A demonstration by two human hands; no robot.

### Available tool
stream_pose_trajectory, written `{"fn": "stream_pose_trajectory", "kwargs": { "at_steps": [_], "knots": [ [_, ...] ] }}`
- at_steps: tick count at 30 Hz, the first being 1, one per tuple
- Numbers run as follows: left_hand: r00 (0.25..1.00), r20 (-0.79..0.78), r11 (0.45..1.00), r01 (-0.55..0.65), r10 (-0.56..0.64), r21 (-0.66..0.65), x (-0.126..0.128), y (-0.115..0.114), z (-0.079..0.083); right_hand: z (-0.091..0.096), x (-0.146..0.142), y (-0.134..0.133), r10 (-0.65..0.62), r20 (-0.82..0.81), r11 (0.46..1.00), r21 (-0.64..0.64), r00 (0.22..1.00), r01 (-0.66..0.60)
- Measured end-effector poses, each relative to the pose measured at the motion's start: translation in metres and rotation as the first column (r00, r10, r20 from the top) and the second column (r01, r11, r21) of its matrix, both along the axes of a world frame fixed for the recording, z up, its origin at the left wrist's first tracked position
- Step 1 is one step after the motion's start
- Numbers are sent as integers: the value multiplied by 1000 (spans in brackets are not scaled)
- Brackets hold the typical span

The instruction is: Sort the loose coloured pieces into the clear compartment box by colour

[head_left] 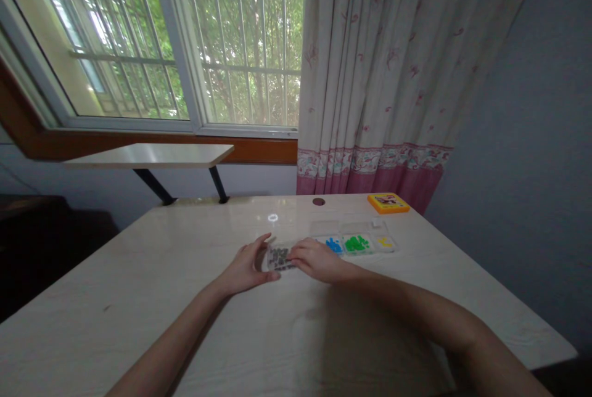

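Observation:
A clear plastic box [279, 257] with many small dark grey pieces lies on the table between my hands. My left hand [247, 266] grips its left end, the thumb along the near side and the fingers at the far side. Over the right part of the box, my right hand [319, 260] has its fingertips pinched together down at the grey pieces. Whatever they hold is too small to make out. Just past my right hand are small blue pieces [333, 244], green pieces [357, 243] and a few yellow pieces [383, 241] in clear open-lidded boxes.
An orange-yellow box [388, 203] lies at the table's far right corner, near the curtain [370, 107]. A round hole [319, 201] is in the tabletop [185, 261] at the back. A raised shelf [152, 154] on black legs stands at the back left.

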State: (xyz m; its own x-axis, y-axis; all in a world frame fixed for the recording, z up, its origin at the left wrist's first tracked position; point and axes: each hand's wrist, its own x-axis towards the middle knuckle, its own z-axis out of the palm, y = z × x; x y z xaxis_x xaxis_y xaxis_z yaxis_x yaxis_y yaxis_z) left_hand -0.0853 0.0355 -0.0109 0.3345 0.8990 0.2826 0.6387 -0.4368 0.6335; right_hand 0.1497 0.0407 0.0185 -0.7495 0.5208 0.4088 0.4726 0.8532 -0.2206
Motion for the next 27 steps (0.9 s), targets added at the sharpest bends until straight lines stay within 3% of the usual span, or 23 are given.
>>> {"fn": "stream_pose_trajectory", "kwargs": {
  "at_steps": [9,14,20,27],
  "knots": [
    [1000,0,1000,-7,7,16,3,3,-3,-20,-3,4,-17,-111,1000,17,994,19],
    [998,59,1000,-20,22,-21,5,4,-3,-20,-3,6,4,-147,1000,-19,989,-7],
    [1000,5,1000,-23,23,-10,7,1,5,-20,-3,6,3,-144,999,-32,990,-8],
    [998,-42,999,-47,47,0,6,5,1,-19,-3,5,4,-153,1000,-30,988,-8]
  ]
}}
